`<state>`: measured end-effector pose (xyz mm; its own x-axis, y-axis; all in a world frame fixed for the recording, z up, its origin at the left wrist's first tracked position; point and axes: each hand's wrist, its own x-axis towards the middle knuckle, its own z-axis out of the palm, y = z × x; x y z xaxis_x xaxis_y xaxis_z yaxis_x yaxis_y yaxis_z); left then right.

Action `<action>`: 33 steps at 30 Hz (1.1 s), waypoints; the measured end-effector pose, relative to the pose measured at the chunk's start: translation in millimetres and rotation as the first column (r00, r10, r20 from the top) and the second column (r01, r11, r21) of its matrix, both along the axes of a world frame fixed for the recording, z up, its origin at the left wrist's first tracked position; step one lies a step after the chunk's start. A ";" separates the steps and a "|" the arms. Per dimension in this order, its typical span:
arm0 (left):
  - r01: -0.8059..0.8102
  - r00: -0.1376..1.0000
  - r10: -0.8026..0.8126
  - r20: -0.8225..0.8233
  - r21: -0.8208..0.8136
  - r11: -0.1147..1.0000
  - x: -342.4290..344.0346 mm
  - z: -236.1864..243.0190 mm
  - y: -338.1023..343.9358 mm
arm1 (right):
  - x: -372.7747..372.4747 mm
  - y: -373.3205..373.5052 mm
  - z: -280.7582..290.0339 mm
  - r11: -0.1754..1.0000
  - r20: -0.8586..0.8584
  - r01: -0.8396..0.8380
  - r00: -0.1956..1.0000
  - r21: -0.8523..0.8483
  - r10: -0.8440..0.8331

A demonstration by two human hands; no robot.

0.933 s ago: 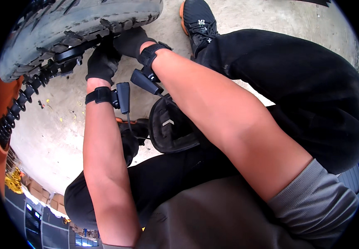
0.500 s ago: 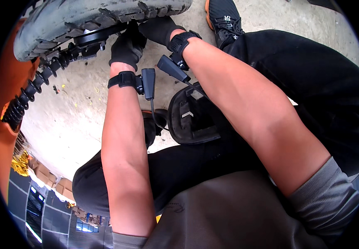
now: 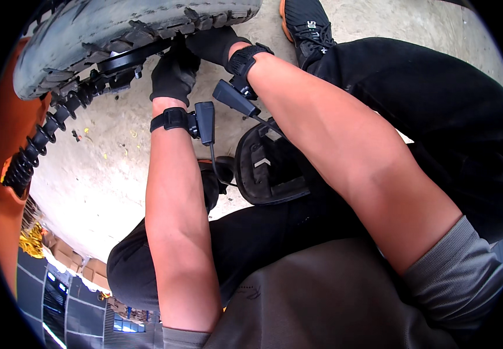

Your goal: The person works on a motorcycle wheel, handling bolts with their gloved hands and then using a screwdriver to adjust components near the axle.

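Crowding the knobby tire (image 3: pixel 129 36), gloved left hand (image 3: pixel 174 77) and right hand (image 3: pixel 214 45) sit close together; fingers hidden, can't tell openness or grip!

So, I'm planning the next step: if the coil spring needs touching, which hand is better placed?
Probably the left hand: it is nearer the coil spring, which lies to its left. The right hand is farther right, close to the tyre. What either might hold is hidden.

tire (image 3: pixel 129 46) barring eleven o'clock, coil spring (image 3: pixel 48 131) blocking nine, passable gap over floor (image 3: pixel 97 180) between spring and left forearm (image 3: pixel 176 198)
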<state>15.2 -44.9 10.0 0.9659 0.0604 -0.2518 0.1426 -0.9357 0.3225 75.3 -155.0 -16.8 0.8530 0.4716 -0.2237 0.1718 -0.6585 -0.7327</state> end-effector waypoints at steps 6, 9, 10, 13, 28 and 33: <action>0.115 0.990 -0.116 0.078 0.010 0.993 -3.6 -15.5 11.0 | -2.0 3.1 -7.2 1.000 0.123 0.006 0.992 -0.001 -0.006; 0.117 0.984 -0.122 0.132 0.042 0.992 -6.7 -15.2 11.2 | -7.3 3.2 -2.6 1.000 0.063 0.021 0.998 -0.019 -0.020; 0.114 0.987 -0.118 0.109 0.041 0.993 -5.4 -16.1 11.2 | -7.2 3.9 -5.6 0.998 0.133 0.064 0.989 -0.001 -0.063; 0.114 0.991 -0.116 0.069 0.041 0.993 -3.6 -19.1 13.7 | -8.1 7.2 -9.7 0.991 0.260 0.131 0.956 0.031 -0.135; 0.051 0.989 -0.062 0.131 0.089 0.995 -9.4 -16.6 10.4 | -9.1 6.8 -2.0 0.987 0.148 0.146 0.977 0.066 -0.154; 0.048 0.988 -0.069 0.139 0.148 0.988 -8.4 -14.5 5.0 | -9.2 3.2 4.7 0.969 0.057 0.216 0.973 0.118 -0.223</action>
<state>6.8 -39.9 -4.5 0.9942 0.0283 -0.1033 0.0484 -0.9792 0.1973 66.1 -151.7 -12.1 0.9499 0.2895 -0.1179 0.0847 -0.6016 -0.7943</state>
